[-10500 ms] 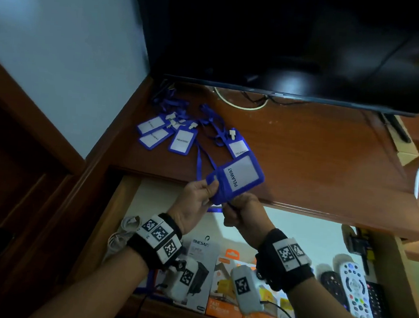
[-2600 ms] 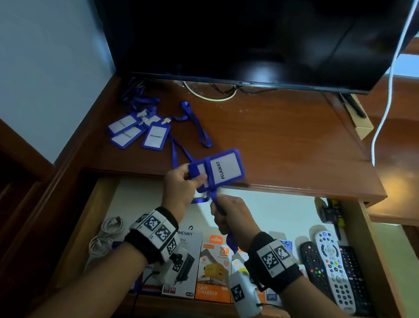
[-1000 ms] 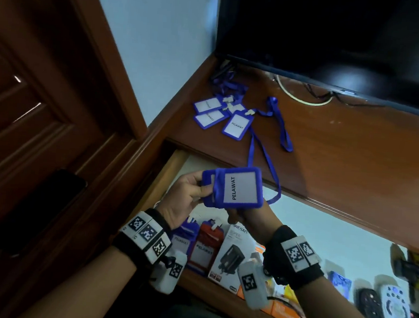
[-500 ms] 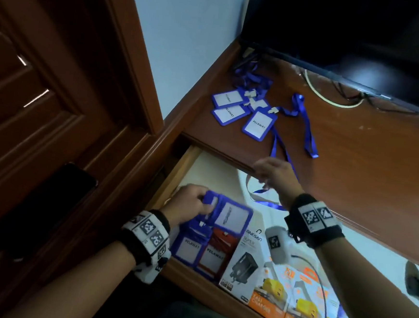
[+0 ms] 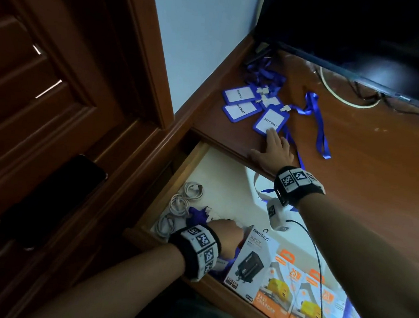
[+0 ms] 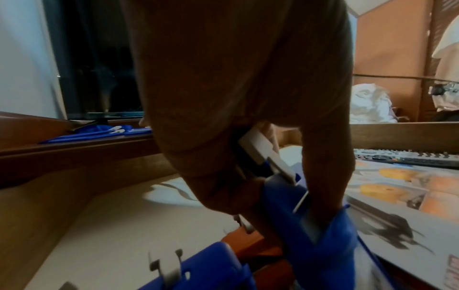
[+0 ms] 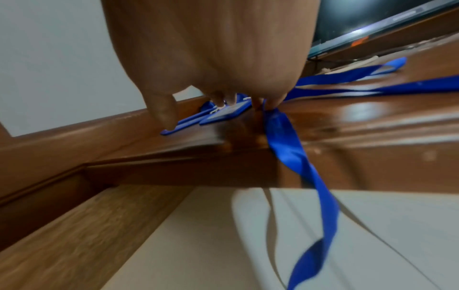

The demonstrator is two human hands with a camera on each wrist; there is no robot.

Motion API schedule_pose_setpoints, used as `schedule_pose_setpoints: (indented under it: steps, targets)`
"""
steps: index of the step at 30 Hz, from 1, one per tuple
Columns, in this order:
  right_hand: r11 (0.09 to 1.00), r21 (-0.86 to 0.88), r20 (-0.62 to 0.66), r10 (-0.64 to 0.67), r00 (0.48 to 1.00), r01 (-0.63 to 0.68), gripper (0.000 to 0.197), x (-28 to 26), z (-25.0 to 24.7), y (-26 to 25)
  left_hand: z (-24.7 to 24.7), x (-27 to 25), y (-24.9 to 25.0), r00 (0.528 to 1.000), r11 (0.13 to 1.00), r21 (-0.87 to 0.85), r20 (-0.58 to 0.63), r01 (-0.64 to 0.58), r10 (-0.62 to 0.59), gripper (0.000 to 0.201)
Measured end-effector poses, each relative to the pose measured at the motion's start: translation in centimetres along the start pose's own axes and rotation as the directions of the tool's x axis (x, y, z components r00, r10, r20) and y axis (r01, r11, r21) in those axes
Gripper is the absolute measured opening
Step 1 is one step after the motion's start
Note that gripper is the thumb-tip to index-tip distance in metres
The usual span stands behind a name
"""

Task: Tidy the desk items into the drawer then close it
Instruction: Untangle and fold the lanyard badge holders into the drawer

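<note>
Three blue badge holders marked PELAWAT (image 5: 269, 121) lie at the back left of the wooden desk (image 5: 376, 187), their blue lanyards (image 5: 316, 122) spread beside them. My right hand (image 5: 274, 146) lies flat on the desk with straight fingers, the tips touching the nearest badge holder (image 7: 223, 115) and a lanyard (image 7: 298, 166) that hangs over the edge into the open drawer (image 5: 177, 176). My left hand (image 5: 225, 233) is low in the drawer's front left corner and grips a blue badge holder (image 6: 298, 215) above other blue and orange holders.
Charger boxes (image 5: 250, 260) and orange boxes (image 5: 281, 290) line the drawer's front. Coiled white cables (image 5: 182, 207) lie at its left wall and a remote (image 6: 410, 157) at its right. A dark TV (image 5: 363, 33) stands over the desk. A wooden door (image 5: 45, 95) is to the left.
My left hand has carried the badge holder down into the drawer's front left corner. My right hand has moved from the desk edge forward onto the nearest badge on the desk.
</note>
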State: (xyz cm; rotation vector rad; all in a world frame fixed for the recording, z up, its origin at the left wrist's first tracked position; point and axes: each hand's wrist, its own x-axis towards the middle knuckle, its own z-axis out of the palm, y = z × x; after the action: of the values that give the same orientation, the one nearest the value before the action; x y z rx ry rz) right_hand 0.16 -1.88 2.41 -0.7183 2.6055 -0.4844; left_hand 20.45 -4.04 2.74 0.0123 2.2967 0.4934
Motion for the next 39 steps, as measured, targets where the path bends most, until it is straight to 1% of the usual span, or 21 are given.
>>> schedule_pose_setpoints:
  steps: [3, 4, 6, 8, 9, 10, 13, 16, 18, 20, 22, 25, 27, 30, 31, 33, 34, 35, 37, 38, 39]
  targets:
    - [0.996, -0.079, -0.057, -0.044, 0.997, 0.039, 0.087, -1.1, 0.9, 1.0, 0.8, 0.5, 0.3, 0.998, 1.0, -0.005, 0.058, 0.023, -0.023, 0.028]
    - [0.993, -0.11, -0.075, -0.057, 0.996, 0.048, 0.09, -1.7, 1.2, 1.4, 1.1, 0.7, 0.3, 0.998, 0.999, -0.007, 0.06, 0.031, -0.031, 0.025]
    - [0.986, -0.157, -0.096, -0.071, 0.993, 0.055, 0.098, -2.9, 1.8, 2.5, 1.7, 1.0, 0.2, 0.998, 0.999, -0.008, 0.049, 0.032, -0.031, 0.027]
    - [0.977, -0.195, -0.168, -0.119, 0.978, 0.086, 0.098, -4.3, 2.6, 3.9, 1.9, 1.5, 0.0, 0.999, 1.0, -0.015, 0.021, 0.026, -0.026, 0.014]
    - [0.971, -0.214, -0.217, -0.154, 0.964, 0.108, 0.091, -4.9, 3.0, 4.6, 2.1, 1.6, -0.1, 1.0, 1.0, -0.019, -0.002, 0.022, -0.022, 0.011]
    - [0.966, -0.228, -0.26, -0.178, 0.949, 0.119, 0.081, -5.3, 3.4, 5.3, 2.2, 1.9, -0.3, 0.999, 1.0, -0.022, -0.032, 0.018, -0.018, 0.013]
    - [0.966, -0.236, -0.348, -0.185, 0.919, 0.105, 0.055, -6.5, 3.3, 6.7, 2.6, 2.4, -0.9, 0.987, 0.998, -0.055, -0.154, 0.025, -0.034, 0.02]
    - [0.966, -0.249, -0.399, -0.161, 0.903, 0.062, 0.035, -7.2, 2.5, 7.6, 2.6, 2.3, -1.1, 0.964, 0.984, -0.177, -0.253, 0.037, -0.082, 0.029]
    - [0.967, -0.243, -0.405, -0.167, 0.899, 0.07, 0.027, -7.7, 2.1, 8.1, 2.5, 2.1, -1.4, 0.945, 0.962, -0.27, -0.303, 0.039, -0.123, 0.027]
    - [0.971, -0.216, -0.423, -0.189, 0.886, 0.104, 0.02, -8.3, 1.9, 8.6, 2.2, 1.8, -1.7, 0.929, 0.937, -0.347, -0.338, 0.026, -0.152, 0.025]
    - [0.98, -0.154, -0.451, -0.182, 0.874, 0.125, 0.019, -8.8, 2.0, 9.3, 1.9, 1.6, -1.9, 0.911, 0.913, -0.407, -0.373, 0.008, -0.175, 0.022]
    - [0.993, 0.004, -0.502, -0.102, 0.859, 0.12, 0.02, -10.1, 1.9, 10.5, 1.3, 1.4, -1.5, 0.87, 0.885, -0.464, -0.454, -0.049, -0.19, 0.019]
    - [0.989, 0.096, -0.555, -0.039, 0.831, 0.111, 0.017, -11.4, 1.6, 11.0, 0.7, 1.5, -1.0, 0.845, 0.873, -0.478, -0.503, -0.098, -0.18, 0.019]
    - [0.978, 0.171, -0.621, 0.012, 0.784, 0.12, 0.007, -13.5, 0.7, 11.5, -0.4, 1.9, 0.5, 0.814, 0.85, -0.5, -0.556, -0.163, -0.171, 0.017]
    - [0.972, 0.193, -0.636, 0.021, 0.772, 0.132, 0.004, -14.1, 0.4, 11.6, -0.8, 1.9, 1.2, 0.805, 0.829, -0.528, -0.565, -0.184, -0.181, 0.015]
    - [0.957, 0.219, -0.668, 0.003, 0.744, 0.193, 0.011, -15.4, -0.5, 11.7, -1.7, 2.2, 2.8, 0.791, 0.756, -0.607, -0.576, -0.245, -0.206, 0.013]
    - [0.943, 0.223, -0.69, -0.024, 0.723, 0.245, 0.015, -16.2, -1.2, 11.6, -2.2, 2.2, 3.9, 0.791, 0.712, -0.647, -0.572, -0.273, -0.217, 0.016]
    - [0.928, 0.217, -0.712, -0.061, 0.7, 0.303, 0.017, -16.9, -1.9, 11.4, -2.6, 2.3, 4.9, 0.796, 0.658, -0.691, -0.561, -0.299, -0.227, 0.024]
    - [0.898, 0.189, -0.738, -0.138, 0.66, 0.398, 0.016, -18.3, -3.0, 11.0, -3.7, 2.5, 6.9, 0.821, 0.5, -0.795, -0.513, -0.344, -0.251, 0.036]
    - [0.887, 0.179, -0.737, -0.166, 0.655, 0.427, 0.013, -18.9, -3.5, 10.9, -4.2, 2.4, 7.8, 0.835, 0.411, -0.838, -0.486, -0.36, -0.258, 0.037]
    - [0.878, 0.169, -0.731, -0.193, 0.655, 0.447, 0.01, -19.4, -3.8, 10.9, -4.7, 2.4, 8.6, 0.845, 0.34, -0.863, -0.468, -0.374, -0.258, 0.038]
